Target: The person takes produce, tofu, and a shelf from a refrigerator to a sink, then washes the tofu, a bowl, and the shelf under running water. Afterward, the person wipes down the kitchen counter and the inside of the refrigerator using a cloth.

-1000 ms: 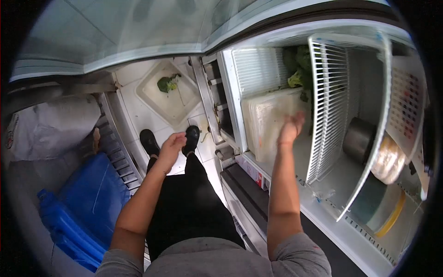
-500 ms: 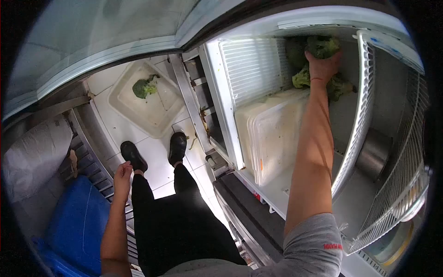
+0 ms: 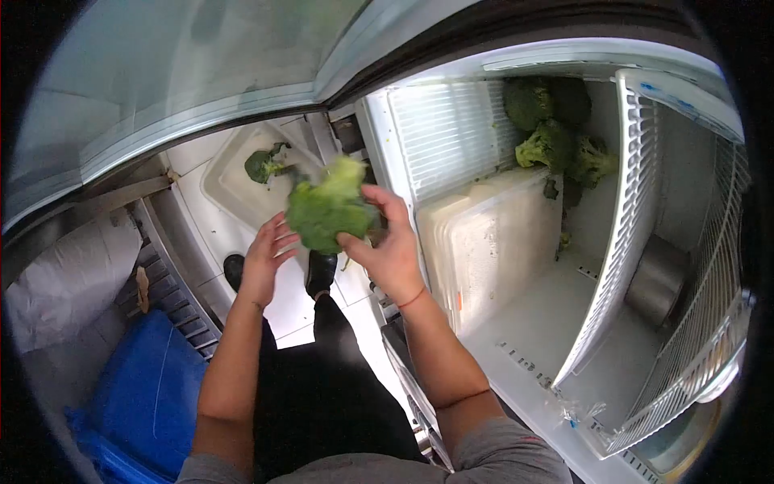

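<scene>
A head of broccoli (image 3: 326, 211), slightly blurred, is gripped by my right hand (image 3: 393, 256), thumb below and fingers along its right side. My left hand (image 3: 262, 262) is at the broccoli's left edge, fingers apart; whether they touch it I cannot tell. Beneath, on the tiled floor, lies a pale plastic tub (image 3: 219, 211) with a smaller broccoli piece (image 3: 260, 165) inside. Several more broccoli heads (image 3: 550, 145) are piled in the far corner of the white fridge compartment (image 3: 516, 282) on my right.
Stacked translucent plastic lids or trays (image 3: 492, 250) stand in the compartment. A white wire rack (image 3: 621, 210) divides it from a metal container (image 3: 657, 278). A glass door (image 3: 193, 81) hangs at upper left. Beside my left arm are a blue bin (image 3: 149, 387) and a slatted metal shelf (image 3: 173, 278).
My right hand has come out of the fridge compartment with a broccoli head, now over the floor in front of me. My left hand has risen beside it with its fingers spread.
</scene>
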Demonstrator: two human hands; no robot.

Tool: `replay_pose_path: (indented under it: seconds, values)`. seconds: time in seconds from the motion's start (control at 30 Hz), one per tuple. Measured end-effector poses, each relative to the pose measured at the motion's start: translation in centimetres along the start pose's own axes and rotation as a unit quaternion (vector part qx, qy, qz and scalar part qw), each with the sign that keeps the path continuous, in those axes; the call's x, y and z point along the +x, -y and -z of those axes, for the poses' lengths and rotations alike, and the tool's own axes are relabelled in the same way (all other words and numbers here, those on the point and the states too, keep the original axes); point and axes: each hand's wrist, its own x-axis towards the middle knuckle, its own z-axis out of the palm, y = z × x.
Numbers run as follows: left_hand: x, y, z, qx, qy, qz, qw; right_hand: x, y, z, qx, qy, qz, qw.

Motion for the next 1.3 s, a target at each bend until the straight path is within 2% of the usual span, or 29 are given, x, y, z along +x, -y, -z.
replay_pose_path:
  seconds: [0.07, 0.1, 0.13, 0.17, 0.2, 0.23, 0.3, 0.33, 0.4, 0.43, 0.5, 0.53, 0.57, 0.6, 0.63, 0.7, 0.77, 0.8, 0.83, 0.87, 0.93, 1.0, 1.03, 1.07, 1.13, 1.2, 1.23, 1.27, 1.3]
  values:
    - [-1.0, 1.4, 2.7, 0.069, -0.073, 0.009, 0.995, 1.6, -0.6, 3.0, -0.185, -0.099, 0.108, 0.972]
    - [-1.8, 1.6, 4.0, 0.096, -0.109, 0.032, 0.989, 3.0, -1.6, 5.5, -0.215, -0.180, 0.134, 0.951]
    - [-2.8, 2.5, 5.9, 0.121, -0.118, 0.057, 0.984, 4.6, -1.9, 9.3, -0.224, -0.201, 0.103, 0.948]
    - [-4.0, 3.7, 8.0, 0.147, -0.125, 0.081, 0.978, 6.1, -1.6, 12.0, -0.376, -0.280, 0.058, 0.882]
    - [-5.5, 5.1, 9.8, 0.191, -0.140, 0.078, 0.968, 8.0, -1.8, 14.0, -0.403, -0.342, -0.058, 0.847]
    - [-7.2, 6.7, 11.5, 0.235, -0.156, 0.075, 0.957, 9.8, -4.2, 17.4, -0.434, -0.350, -0.090, 0.825]
    - [-10.7, 10.3, 15.2, 0.401, -0.183, 0.045, 0.896, 13.2, -9.5, 22.0, -0.487, -0.345, -0.176, 0.783]
    - [-12.6, 11.2, 15.7, 0.403, -0.187, 0.045, 0.895, 14.2, -9.9, 23.3, -0.484, -0.343, -0.176, 0.785]
    - [-15.7, 12.5, 15.6, 0.509, -0.190, -0.047, 0.838, 15.0, -10.2, 24.8, -0.457, -0.391, -0.135, 0.787]
    - [-16.7, 13.2, 15.5, 0.512, -0.192, -0.044, 0.836, 14.7, -10.6, 25.4, -0.455, -0.389, -0.138, 0.789]
    - [-17.7, 14.6, 14.7, 0.535, -0.174, -0.123, 0.818, 14.2, -10.5, 25.4, -0.446, -0.459, -0.065, 0.766]
    - [-18.1, 15.0, 14.3, 0.537, -0.151, -0.103, 0.824, 13.0, -9.9, 25.1, -0.426, -0.480, 0.026, 0.767]
    - [-18.5, 14.4, 13.0, 0.578, -0.122, -0.072, 0.804, 11.7, -8.6, 23.3, -0.330, -0.508, 0.094, 0.790]
    - [-18.5, 13.8, 12.0, 0.616, -0.092, -0.042, 0.782, 10.3, -6.1, 20.3, -0.124, -0.527, 0.133, 0.830]
    - [-18.1, 13.8, 11.7, 0.615, -0.095, -0.042, 0.781, 8.0, -3.4, 17.6, -0.091, -0.502, 0.088, 0.856]
    - [-17.8, 13.9, 11.3, 0.633, -0.117, -0.078, 0.762, 4.0, 0.4, 11.7, -0.045, -0.410, 0.081, 0.908]
    - [-17.9, 13.9, 11.7, 0.644, -0.107, -0.093, 0.752, 1.1, 0.7, 6.5, -0.017, -0.280, 0.069, 0.957]
    - [-18.0, 14.0, 11.9, 0.653, -0.100, -0.107, 0.743, 0.4, 0.2, 4.6, 0.004, -0.205, 0.005, 0.979]
    - [-18.1, 14.1, 11.9, 0.653, -0.095, -0.110, 0.744, 0.3, 0.4, 3.6, -0.054, -0.132, 0.002, 0.990]
    - [-18.1, 14.2, 11.9, 0.659, -0.100, -0.098, 0.739, 0.5, 3.5, 3.4, -0.027, -0.116, -0.048, 0.992]
    - [-17.8, 14.4, 12.0, 0.663, -0.109, -0.087, 0.736, 2.7, -1.8, 6.9, -0.035, -0.193, 0.009, 0.981]
    - [-18.0, 14.6, 12.2, 0.667, -0.099, -0.089, 0.733, 6.1, -3.7, 13.6, -0.269, -0.298, 0.011, 0.916]
    - [-17.9, 14.6, 12.3, 0.667, -0.099, -0.090, 0.733, 7.7, -4.4, 16.5, -0.245, -0.374, -0.077, 0.891]
    - [-17.8, 14.7, 12.3, 0.667, -0.099, -0.080, 0.734, 9.7, -7.7, 20.4, -0.387, -0.437, -0.093, 0.807]
    - [-17.6, 14.7, 12.4, 0.668, -0.100, -0.073, 0.734, 12.0, -8.0, 25.8, -0.349, -0.497, -0.222, 0.763]
    - [-17.7, 14.7, 12.4, 0.654, -0.103, -0.090, 0.744, 13.6, -10.0, 30.0, -0.315, -0.462, -0.235, 0.795]
    - [-17.6, 14.5, 12.4, 0.654, -0.105, -0.090, 0.744, 14.8, -16.7, 35.0, -0.301, -0.453, -0.062, 0.837]
    - [-17.4, 14.3, 12.2, 0.653, -0.106, -0.088, 0.745, 14.6, -12.9, 32.9, -0.184, -0.448, -0.123, 0.866]
    - [-17.5, 14.3, 12.1, 0.653, -0.106, -0.083, 0.746, 14.4, -13.2, 32.1, -0.183, -0.445, -0.125, 0.868]
